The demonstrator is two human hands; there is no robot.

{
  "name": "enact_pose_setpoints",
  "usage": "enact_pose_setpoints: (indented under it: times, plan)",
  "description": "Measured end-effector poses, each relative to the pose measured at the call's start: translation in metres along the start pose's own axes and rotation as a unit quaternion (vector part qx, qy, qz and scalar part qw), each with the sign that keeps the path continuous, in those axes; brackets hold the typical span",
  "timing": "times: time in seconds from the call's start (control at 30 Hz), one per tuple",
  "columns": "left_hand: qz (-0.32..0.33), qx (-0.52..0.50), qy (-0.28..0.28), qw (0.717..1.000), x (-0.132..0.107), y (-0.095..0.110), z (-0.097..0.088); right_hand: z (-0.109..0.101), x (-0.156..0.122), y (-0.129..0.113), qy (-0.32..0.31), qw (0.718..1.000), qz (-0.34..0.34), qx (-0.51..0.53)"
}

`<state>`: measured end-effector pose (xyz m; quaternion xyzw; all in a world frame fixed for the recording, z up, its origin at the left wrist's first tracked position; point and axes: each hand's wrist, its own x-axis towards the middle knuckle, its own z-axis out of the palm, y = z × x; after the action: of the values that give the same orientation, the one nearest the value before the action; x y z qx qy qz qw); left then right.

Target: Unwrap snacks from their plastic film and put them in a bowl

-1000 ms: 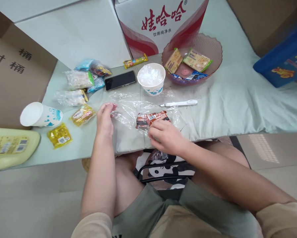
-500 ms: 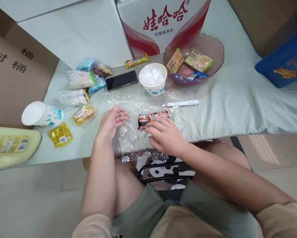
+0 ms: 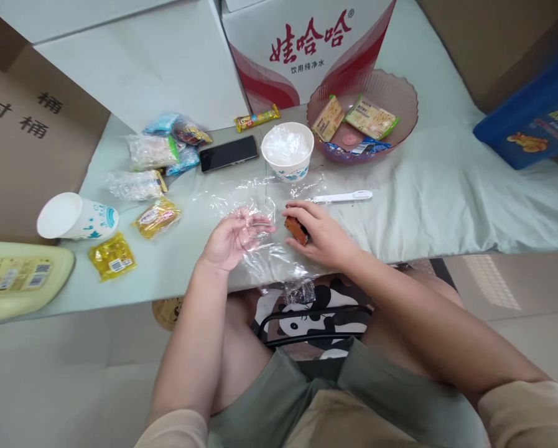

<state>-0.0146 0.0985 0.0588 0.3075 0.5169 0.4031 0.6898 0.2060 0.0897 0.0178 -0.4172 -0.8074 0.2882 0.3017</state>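
My right hand (image 3: 323, 235) grips a small brown-and-orange wrapped snack (image 3: 297, 230), fingers curled over its top and thumb on the near side. Much of the wrapper is hidden under the palm. To its left, my left hand (image 3: 236, 241) has its fingers stretched out and apart. Clear plastic film (image 3: 274, 264) lies crumpled between the hands and partly covers the left fingers. Its lower end hangs over the table's front edge. Just beyond the right hand lies a white-handled slim tool (image 3: 346, 196), its tip end on the film.
Behind the film stand a paper cup (image 3: 288, 168) lined with plastic and a pink bowl (image 3: 412, 115) of snacks. A phone (image 3: 229, 153), several snack packets (image 3: 152, 150) and a tipped paper cup (image 3: 80, 216) lie to the left. Boxes (image 3: 306, 56) line the back.
My right hand has closed around the snack and lifted or turned it. My left hand has moved right, in under the film, which is more bunched up now.
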Motion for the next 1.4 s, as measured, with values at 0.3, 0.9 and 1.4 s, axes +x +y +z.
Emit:
enact_pose_setpoints:
  times: [0.3, 0.9, 1.4]
  plan:
    - [0.059, 0.041, 0.187, 0.980, 0.016, -0.005, -0.003, -0.016, 0.003, 0.010, 0.069, 0.985, 0.153, 0.041]
    - [0.048, 0.080, 0.183, 0.979, 0.022, -0.001, -0.004, -0.090, 0.063, 0.073, 0.421, 0.827, 0.230, 0.293]
    - [0.066, 0.171, 0.205, 0.961, 0.021, -0.001, -0.016, -0.016, -0.011, 0.002, -0.192, 0.974, -0.058, -0.102]
